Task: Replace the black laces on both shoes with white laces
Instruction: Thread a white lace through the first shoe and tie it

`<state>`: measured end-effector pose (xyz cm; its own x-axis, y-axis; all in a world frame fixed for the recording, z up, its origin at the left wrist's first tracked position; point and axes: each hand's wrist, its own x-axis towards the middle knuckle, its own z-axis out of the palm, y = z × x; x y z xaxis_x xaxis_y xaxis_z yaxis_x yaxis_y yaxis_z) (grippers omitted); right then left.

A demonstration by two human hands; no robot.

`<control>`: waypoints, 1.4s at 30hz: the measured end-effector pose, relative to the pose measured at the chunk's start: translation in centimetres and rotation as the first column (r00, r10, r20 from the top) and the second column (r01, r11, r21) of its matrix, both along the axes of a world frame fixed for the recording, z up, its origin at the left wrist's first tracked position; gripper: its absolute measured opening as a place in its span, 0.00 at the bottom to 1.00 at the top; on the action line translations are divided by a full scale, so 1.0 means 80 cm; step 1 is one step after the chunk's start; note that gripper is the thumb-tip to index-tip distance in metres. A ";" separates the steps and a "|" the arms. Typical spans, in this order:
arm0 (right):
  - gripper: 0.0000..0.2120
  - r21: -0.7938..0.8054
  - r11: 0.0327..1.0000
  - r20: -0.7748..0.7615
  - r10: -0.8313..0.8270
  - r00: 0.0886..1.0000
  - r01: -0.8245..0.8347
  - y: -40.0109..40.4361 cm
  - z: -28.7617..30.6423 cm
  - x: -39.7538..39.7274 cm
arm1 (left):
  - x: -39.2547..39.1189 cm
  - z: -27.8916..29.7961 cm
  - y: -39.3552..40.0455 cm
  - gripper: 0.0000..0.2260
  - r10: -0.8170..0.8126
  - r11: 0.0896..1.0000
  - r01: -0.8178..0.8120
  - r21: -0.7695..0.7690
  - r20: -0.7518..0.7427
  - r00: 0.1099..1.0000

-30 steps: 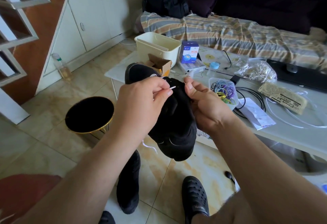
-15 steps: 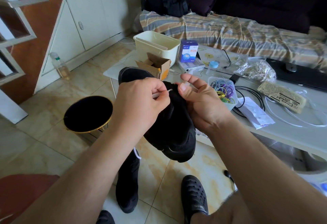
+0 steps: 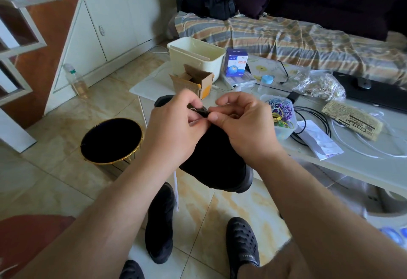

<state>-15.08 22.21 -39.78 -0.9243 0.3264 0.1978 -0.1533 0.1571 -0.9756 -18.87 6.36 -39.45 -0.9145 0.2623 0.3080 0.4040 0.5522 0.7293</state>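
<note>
A black shoe hangs in the air in front of me, held between both hands. My left hand pinches the tip of a white lace against the shoe's upper edge. My right hand pinches the shoe's eyelet flap right next to that tip, fingertips nearly touching the left hand's. The white lace dangles below the shoe towards the floor. The second black shoe lies on the tiles below. The eyelet itself is hidden by my fingers.
A low white table at right carries a cream bin, a cardboard box, a tub of rubber bands, cables and papers. A black round waste bin stands on the floor at left. My black clog is below.
Both hands have closed in on each other at the shoe's top edge, and the lace tip that stuck out between them is now covered by my fingers. The shoe sits lower in view.
</note>
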 end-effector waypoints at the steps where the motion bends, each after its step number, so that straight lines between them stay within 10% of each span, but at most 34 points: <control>1: 0.14 0.006 1.000 -0.009 0.005 1.000 -0.005 0.000 0.000 0.000 | -0.002 0.000 -0.002 0.11 -0.022 1.000 0.022 0.015 0.046 0.999; 5: 0.13 0.069 0.997 -0.021 0.029 0.999 -0.028 -0.005 -0.008 0.001 | -0.006 -0.005 -0.005 0.07 -0.057 0.998 0.055 0.024 0.128 0.990; 9: 0.04 -0.249 0.968 0.046 0.011 0.999 0.001 -0.001 -0.006 -0.005 | -0.003 -0.004 -0.009 0.07 0.006 0.999 -0.007 0.052 0.016 1.000; 22: 0.08 -0.373 0.899 0.030 0.259 0.965 -0.230 -0.021 -0.006 0.007 | -0.004 -0.003 -0.016 0.08 -0.072 0.993 0.036 -0.114 -0.332 0.940; 26: 0.04 -0.156 0.986 0.092 0.078 0.993 -0.063 -0.026 -0.019 0.000 | -0.014 -0.006 -0.025 0.18 -0.106 0.985 0.056 -0.166 -0.310 0.945; 33: 0.05 -0.414 0.871 0.243 -0.176 0.954 0.266 -0.017 -0.033 -0.019 | -0.010 -0.022 -0.029 0.39 0.017 0.952 -0.108 -0.286 -0.302 0.953; 35: 0.06 -0.471 0.828 0.260 -0.198 0.945 0.303 -0.012 -0.031 -0.021 | -0.009 -0.030 -0.034 0.36 0.180 0.957 -0.210 -0.198 -0.160 0.971; 38: 0.08 -0.490 0.816 0.247 -0.207 0.947 0.306 -0.008 -0.028 -0.022 | -0.011 -0.037 -0.033 0.19 0.113 0.969 -0.204 0.138 0.487 0.866; 42: 0.09 -0.402 0.893 0.230 -0.118 0.966 0.205 -0.014 -0.035 -0.019 | -0.014 -0.044 -0.028 0.08 0.153 0.960 -0.235 0.152 0.418 0.896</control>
<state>-16.59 21.06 -42.59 -0.8573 0.4866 -0.1684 0.0382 -0.2661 -0.9632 -20.03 4.09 -43.00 -0.9970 0.0394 -0.0661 -0.0434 0.4212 0.9059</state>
